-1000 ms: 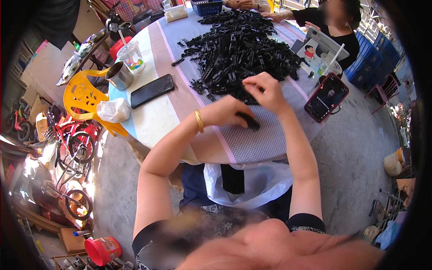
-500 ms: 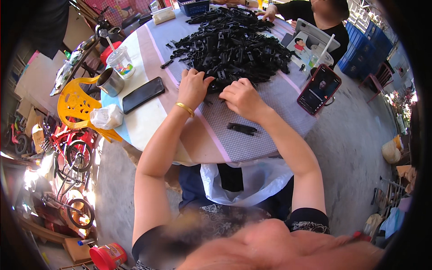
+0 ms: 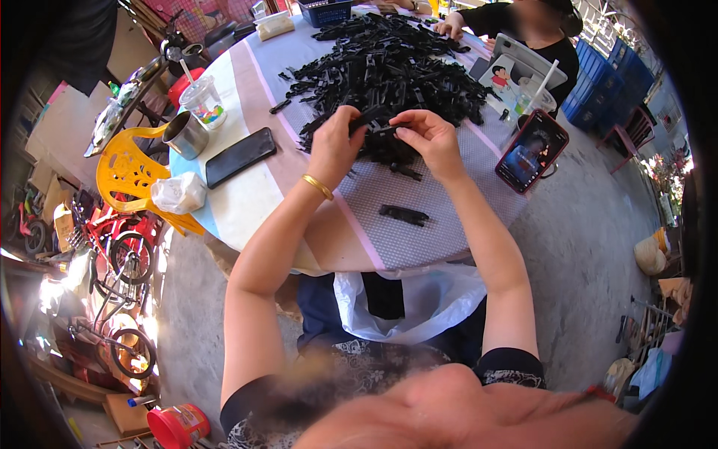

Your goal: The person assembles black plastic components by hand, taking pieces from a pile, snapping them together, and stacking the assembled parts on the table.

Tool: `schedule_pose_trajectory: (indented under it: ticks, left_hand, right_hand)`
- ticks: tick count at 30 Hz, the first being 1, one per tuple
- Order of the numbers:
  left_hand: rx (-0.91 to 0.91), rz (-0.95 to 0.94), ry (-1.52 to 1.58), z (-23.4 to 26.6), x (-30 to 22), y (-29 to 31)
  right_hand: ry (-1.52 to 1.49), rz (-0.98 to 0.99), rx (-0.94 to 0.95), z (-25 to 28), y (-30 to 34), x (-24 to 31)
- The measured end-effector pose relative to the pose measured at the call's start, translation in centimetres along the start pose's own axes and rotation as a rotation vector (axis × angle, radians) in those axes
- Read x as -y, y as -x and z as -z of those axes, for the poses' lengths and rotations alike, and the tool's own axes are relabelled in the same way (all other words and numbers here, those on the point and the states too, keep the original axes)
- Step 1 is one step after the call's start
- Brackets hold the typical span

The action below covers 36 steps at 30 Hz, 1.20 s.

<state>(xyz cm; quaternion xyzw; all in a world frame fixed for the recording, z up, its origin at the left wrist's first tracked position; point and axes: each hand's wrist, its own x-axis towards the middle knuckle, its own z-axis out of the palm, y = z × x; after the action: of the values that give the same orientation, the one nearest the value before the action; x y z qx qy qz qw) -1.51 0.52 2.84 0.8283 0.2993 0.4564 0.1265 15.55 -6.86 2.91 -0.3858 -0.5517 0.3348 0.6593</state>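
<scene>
A heap of small black plastic parts [image 3: 389,67] covers the far middle of the round table. At its near edge, my left hand [image 3: 334,146] is closed on a black plastic part [image 3: 366,117], which sticks out past the thumb. My right hand [image 3: 434,142] pinches another slim black part [image 3: 395,129] between thumb and fingertips, close to the left one. Whether the two parts touch, I cannot tell. A loose black part [image 3: 404,215] lies nearer me on the tablecloth, and a smaller piece [image 3: 406,172] rests just below the heap.
On the left are a dark phone [image 3: 241,158], a metal cup [image 3: 185,135], a plastic drink cup [image 3: 202,105] and a crumpled white bag [image 3: 179,193]. A lit phone [image 3: 532,151] leans at the right. A white plastic bag [image 3: 449,303] hangs at my lap. Across sits another person [image 3: 550,52].
Both hands have lifted slightly from the tabletop at the heap's near edge. Black parts now show in their fingers, and the right hand has shifted right. A smaller piece is now uncovered below the heap.
</scene>
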Motion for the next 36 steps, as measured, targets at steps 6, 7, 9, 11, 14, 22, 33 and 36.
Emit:
schedule_pose_trajectory:
  ticks: [6,7,9,11,14,22,33,36]
  left_hand:
    - [0.108,0.151,0.427,-1.3,0.1,0.8]
    - [0.158,0.191,0.452,-1.3,0.2,0.8]
    - [0.207,0.230,0.476,-1.1,0.1,0.7]
    - [0.287,0.402,0.653,-0.6,-0.4,0.7]
    - [0.357,0.511,0.669,0.3,-1.4,0.4]
    - [0.247,0.392,0.791,0.3,-1.3,0.4]
    - [0.256,0.214,0.426,0.5,-1.1,0.3]
    - [0.261,0.226,0.411,0.8,-1.3,0.2]
  right_hand:
    - [0.147,-0.041,0.027,-0.5,0.4,-0.5]
    - [0.147,-0.042,0.028,-0.3,0.4,-0.8]
    - [0.223,0.043,-0.014,-0.1,0.3,-1.4]
    - [0.284,0.080,-0.006,0.1,0.3,-1.5]
    - [0.370,0.146,0.005,-0.1,0.3,-0.9]
    - [0.771,0.415,-0.056,-0.6,0.5,1.0]
    - [0.645,0.106,0.167,0.5,0.5,0.7]
    - [0.597,0.121,0.179,0.3,0.5,0.8]
